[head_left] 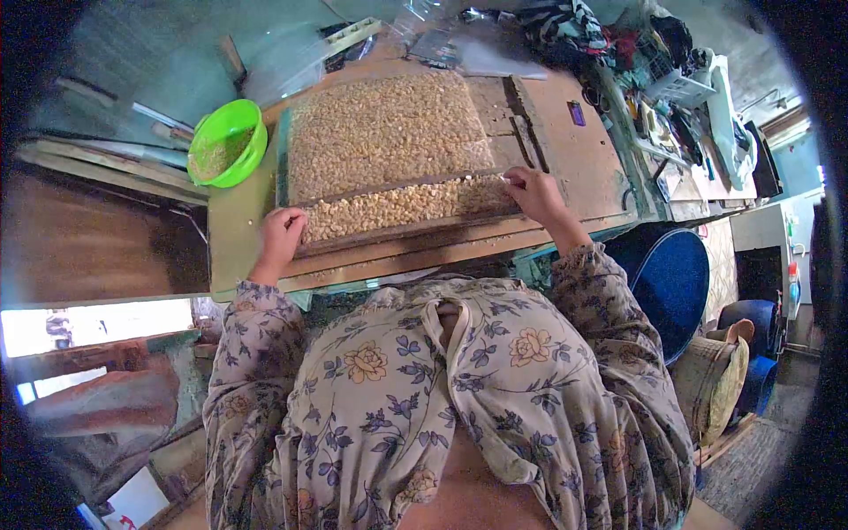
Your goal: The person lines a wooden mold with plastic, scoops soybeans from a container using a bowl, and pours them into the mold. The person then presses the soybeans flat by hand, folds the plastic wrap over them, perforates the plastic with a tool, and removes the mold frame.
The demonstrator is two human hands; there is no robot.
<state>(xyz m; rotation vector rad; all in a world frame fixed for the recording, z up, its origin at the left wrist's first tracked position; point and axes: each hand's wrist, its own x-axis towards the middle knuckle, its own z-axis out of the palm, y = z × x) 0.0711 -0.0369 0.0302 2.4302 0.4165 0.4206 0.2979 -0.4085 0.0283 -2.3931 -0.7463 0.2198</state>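
A wide bed of pale, nut-like pieces (pixel 389 124) covers the middle of the wooden table. Along its near side runs a narrower strip of the same pieces (pixel 397 208), bordered by dark wooden slats. At the left end of this strip is my left hand (pixel 283 235), its fingers bent together by the edge; what they hold, if anything, is too small to name. My right hand (pixel 536 196) is at the strip's right end, thumb and fingers pinched over the pieces there. Whatever is between those fingertips cannot be made out.
A green bowl (pixel 228 143) with small pieces inside stands at the table's left edge. Wooden slats (pixel 528 128) lie right of the bed, and a small purple packet (pixel 576 113) lies beyond them. Clutter fills the back. A blue barrel (pixel 658 283) stands below the right side.
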